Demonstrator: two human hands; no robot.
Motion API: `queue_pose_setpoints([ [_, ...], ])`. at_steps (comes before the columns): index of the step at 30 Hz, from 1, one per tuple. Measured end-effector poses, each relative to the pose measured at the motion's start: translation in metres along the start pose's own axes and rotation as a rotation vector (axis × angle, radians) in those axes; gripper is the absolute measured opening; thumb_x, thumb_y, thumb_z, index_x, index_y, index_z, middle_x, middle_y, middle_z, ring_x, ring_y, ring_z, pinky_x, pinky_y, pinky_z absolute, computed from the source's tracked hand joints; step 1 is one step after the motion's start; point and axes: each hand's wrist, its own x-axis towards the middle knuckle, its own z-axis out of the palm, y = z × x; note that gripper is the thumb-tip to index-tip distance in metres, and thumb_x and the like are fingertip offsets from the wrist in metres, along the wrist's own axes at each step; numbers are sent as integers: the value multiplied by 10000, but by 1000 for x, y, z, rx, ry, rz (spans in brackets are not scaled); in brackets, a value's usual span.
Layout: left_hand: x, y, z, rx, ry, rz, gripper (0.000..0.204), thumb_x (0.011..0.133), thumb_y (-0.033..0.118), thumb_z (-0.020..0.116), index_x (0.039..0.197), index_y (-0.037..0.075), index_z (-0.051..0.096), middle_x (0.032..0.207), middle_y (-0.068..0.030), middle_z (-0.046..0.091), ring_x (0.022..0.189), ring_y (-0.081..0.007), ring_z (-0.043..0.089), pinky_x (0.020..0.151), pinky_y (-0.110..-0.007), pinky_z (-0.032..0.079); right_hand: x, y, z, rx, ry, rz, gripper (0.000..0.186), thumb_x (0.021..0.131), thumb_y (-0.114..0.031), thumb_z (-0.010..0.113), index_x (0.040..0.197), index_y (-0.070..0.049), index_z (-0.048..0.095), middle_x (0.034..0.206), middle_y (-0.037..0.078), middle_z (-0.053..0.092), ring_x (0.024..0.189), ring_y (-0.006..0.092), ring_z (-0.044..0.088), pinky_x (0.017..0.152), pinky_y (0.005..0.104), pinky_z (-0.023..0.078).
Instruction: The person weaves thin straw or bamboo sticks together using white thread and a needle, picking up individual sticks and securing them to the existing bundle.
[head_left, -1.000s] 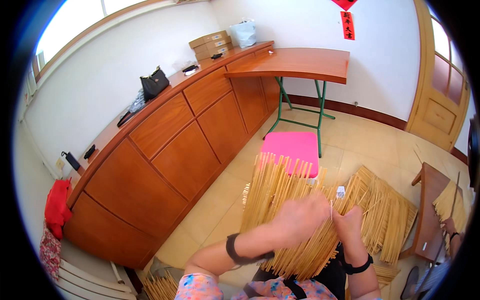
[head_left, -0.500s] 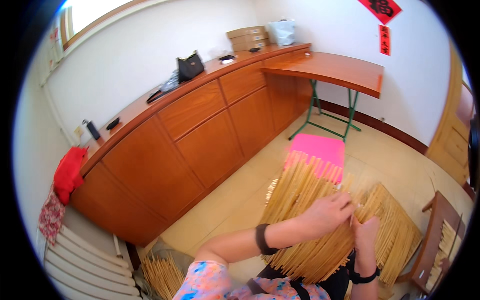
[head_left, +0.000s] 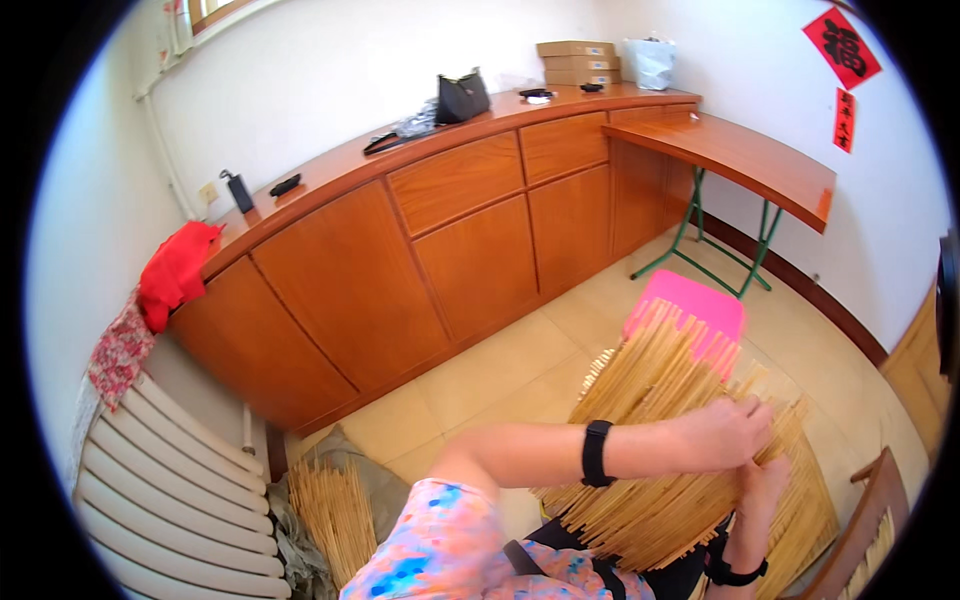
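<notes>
A mat of pale yellow stalks (head_left: 640, 390), laid side by side, rests over my lap, its far end overlapping a pink stool (head_left: 690, 302). My left hand (head_left: 728, 432) reaches across it with fingers pinched together at its right edge; whatever they pinch is too small to make out. Just below, my right hand (head_left: 764, 484) is closed round the stalks at that same edge. The two hands nearly touch. Black bands circle both wrists. More stalks (head_left: 815, 500) spread beyond my right hand, partly hidden by it.
A bundle of loose stalks (head_left: 332, 510) lies on grey cloth at lower left, beside a white radiator (head_left: 170, 500). A brown wooden bench (head_left: 868, 510) stands at right. Ahead runs a long cabinet (head_left: 470, 280) carrying a black bag (head_left: 463, 97) and boxes, with a green-legged table (head_left: 740, 160) adjoining.
The whole view has swung left, so the room and mat sit farther right in the picture. Both hands stay at the mat's right edge, fingers still closed.
</notes>
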Motion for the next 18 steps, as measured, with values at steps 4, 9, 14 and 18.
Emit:
queue_pose_setpoints([
  [4,-6,-9,-6,-203,-107,-107,164,762,111,573,899,24,544,924,-100,532,861,-255,588,597,-326,516,-5,-16,1,46,-87,-10,275,743,-110,740,982,8,671,855,97,701,762,161,649,670,317,505],
  [9,-19,-21,-16,-259,-125,-136,172,787,129,596,936,55,553,959,-107,540,869,-265,604,638,-329,524,-6,-16,17,178,-77,-58,291,738,-124,763,994,-18,674,820,111,702,712,186,661,649,318,509],
  [14,-11,-24,-24,-282,20,-273,287,771,55,671,1048,66,598,996,-124,567,899,-280,609,695,-352,525,0,-29,1,183,-95,-14,290,745,-160,755,984,-16,676,788,110,699,676,195,659,632,318,509],
  [18,-10,-27,-40,-336,64,-310,335,728,-26,704,1044,38,615,1026,-140,573,894,-288,606,730,-344,522,-3,-34,0,159,-175,64,281,755,-176,742,981,-18,685,753,92,683,636,147,619,593,300,494],
])
